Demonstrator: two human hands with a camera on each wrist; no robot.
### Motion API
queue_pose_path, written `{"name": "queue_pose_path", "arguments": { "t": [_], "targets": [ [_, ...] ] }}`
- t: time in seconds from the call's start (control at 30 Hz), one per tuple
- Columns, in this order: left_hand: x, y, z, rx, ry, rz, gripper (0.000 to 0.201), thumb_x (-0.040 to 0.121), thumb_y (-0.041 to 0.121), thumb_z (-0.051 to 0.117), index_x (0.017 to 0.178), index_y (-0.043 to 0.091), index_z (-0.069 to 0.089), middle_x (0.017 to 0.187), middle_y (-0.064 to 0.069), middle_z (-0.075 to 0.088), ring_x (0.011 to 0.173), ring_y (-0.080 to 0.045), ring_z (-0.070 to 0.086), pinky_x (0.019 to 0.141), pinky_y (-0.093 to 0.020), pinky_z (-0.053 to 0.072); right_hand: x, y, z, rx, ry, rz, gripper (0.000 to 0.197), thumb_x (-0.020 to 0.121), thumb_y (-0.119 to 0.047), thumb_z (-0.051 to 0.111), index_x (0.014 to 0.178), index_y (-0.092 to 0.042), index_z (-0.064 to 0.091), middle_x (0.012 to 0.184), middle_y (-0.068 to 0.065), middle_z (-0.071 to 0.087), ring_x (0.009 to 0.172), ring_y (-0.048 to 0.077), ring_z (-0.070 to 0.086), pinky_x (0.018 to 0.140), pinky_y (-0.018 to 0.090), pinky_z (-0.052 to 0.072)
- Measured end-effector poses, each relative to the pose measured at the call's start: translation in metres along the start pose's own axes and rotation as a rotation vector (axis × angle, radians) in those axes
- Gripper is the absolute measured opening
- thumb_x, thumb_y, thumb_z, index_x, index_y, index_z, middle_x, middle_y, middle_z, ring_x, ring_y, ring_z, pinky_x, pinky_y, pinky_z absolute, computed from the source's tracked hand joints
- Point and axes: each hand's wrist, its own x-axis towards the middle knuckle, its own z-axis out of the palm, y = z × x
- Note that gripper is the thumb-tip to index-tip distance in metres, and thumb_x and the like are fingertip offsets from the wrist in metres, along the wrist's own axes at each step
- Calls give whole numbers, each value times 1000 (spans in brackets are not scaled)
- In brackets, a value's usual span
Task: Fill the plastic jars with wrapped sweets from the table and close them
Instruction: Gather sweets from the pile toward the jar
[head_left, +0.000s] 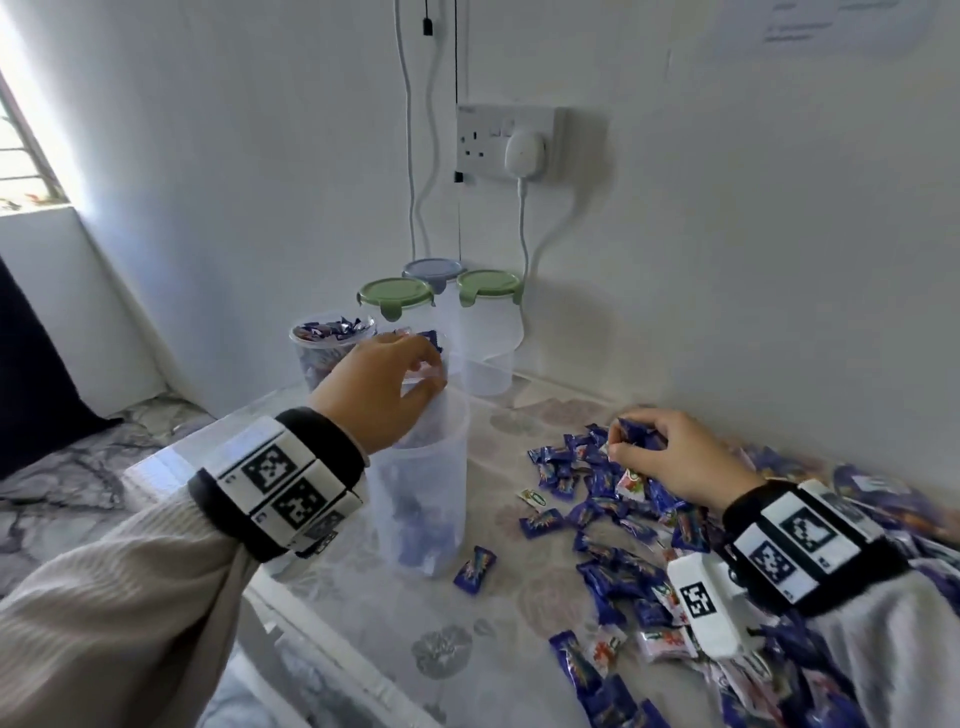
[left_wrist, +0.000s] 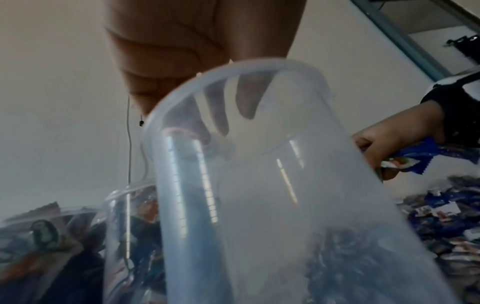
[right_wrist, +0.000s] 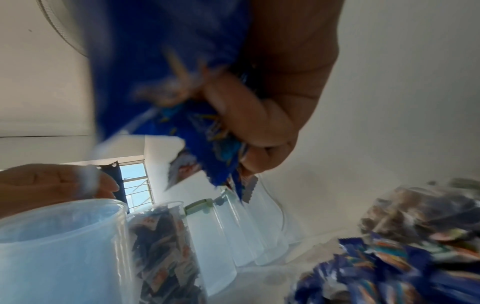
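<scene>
A tall translucent open jar (head_left: 423, 493) (left_wrist: 272, 195) (right_wrist: 59, 246) stands near the table's front with a few blue sweets at its bottom. My left hand (head_left: 382, 387) grips its rim, fingers curled inside, thumb outside. My right hand (head_left: 675, 457) (right_wrist: 259, 123) holds a bunch of blue wrapped sweets (head_left: 631, 431) (right_wrist: 182, 102) (left_wrist: 428, 156) just above the pile of sweets (head_left: 649, 545) spread over the table's right side. Behind the open jar, two lidless jars (head_left: 330, 345) are filled with sweets.
Three closed jars, two with green lids (head_left: 397, 293) and one with a blue lid (head_left: 434, 270), stand at the back by the wall. A wall socket (head_left: 506, 143) with hanging cables is above them. The table edge (head_left: 291, 613) runs close to my left sleeve.
</scene>
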Motion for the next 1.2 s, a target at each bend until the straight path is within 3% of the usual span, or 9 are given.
{"name": "queue_pose_path", "arguments": {
  "t": [0.1, 0.2, 0.37, 0.47, 0.6, 0.7, 0.9, 1.03, 1.2],
  "targets": [
    [-6, -10, 4, -73, 117, -49, 35, 89, 34, 56, 117, 14, 58, 114, -8, 58, 104, -25, 53, 90, -31, 40, 7, -24, -1, 37, 36, -84, 15, 87, -18, 67, 81, -27, 57, 80, -19, 58, 77, -3, 54, 72, 12, 39],
    [-23, -20, 9, -162, 124, -182, 68, 76, 63, 54, 128, 19, 49, 124, -7, 50, 114, -26, 48, 101, -42, 39, 24, -51, 3, 109, 81, -189, 6, 85, -21, 68, 81, -23, 66, 80, -7, 68, 76, 8, 65, 79, 26, 48],
    [-48, -34, 25, -351, 9, -234, 109, 54, 83, 50, 141, 22, 28, 141, 3, 39, 128, -12, 38, 106, -34, 35, 59, -104, 29, 278, 176, -398, 6, 84, -21, 68, 79, -23, 66, 80, -4, 69, 80, 20, 68, 85, 44, 55],
    [-52, -33, 31, -452, -11, -235, 100, 63, 74, 60, 142, 22, 25, 140, 10, 38, 125, -5, 39, 98, -16, 33, 74, -127, 58, 322, 280, -484, 6, 86, -18, 66, 82, -21, 64, 79, -7, 66, 80, 13, 65, 84, 38, 54],
    [-54, -28, 33, -583, 45, -251, 79, 62, 53, 67, 127, 38, 24, 114, 36, 36, 114, 6, 39, 76, 8, 29, 83, -137, 94, 358, 407, -581, 8, 88, -15, 64, 84, -22, 61, 77, -9, 64, 74, 9, 62, 78, 32, 54],
    [-54, -28, 35, -615, 58, -240, 81, 59, 55, 67, 126, 40, 23, 111, 40, 33, 113, 7, 39, 77, 8, 29, 86, -129, 109, 341, 402, -665, 5, 89, -24, 60, 89, -19, 61, 83, -2, 66, 77, 16, 63, 76, 33, 54],
    [-55, -30, 37, -640, 72, -225, 88, 58, 55, 68, 135, 36, 28, 127, 23, 38, 120, 5, 37, 90, -4, 30, 84, -119, 118, 340, 315, -719, 14, 87, -24, 61, 88, -10, 62, 83, -2, 65, 78, 14, 62, 76, 25, 52],
    [-55, -29, 37, -667, 83, -223, 95, 58, 53, 69, 139, 26, 27, 115, 31, 38, 117, 7, 38, 81, 8, 29, 81, -121, 112, 383, 261, -740, 13, 87, -28, 58, 83, -16, 61, 74, -14, 59, 69, 4, 56, 69, 16, 45],
    [-54, -32, 39, -691, 89, -214, 87, 57, 51, 70, 131, 31, 28, 118, 27, 43, 111, 11, 43, 82, 6, 31, 77, -121, 108, 379, 128, -730, 32, 88, -38, 52, 80, -10, 65, 67, 0, 62, 63, 18, 57, 63, 36, 50]
  ]
}}
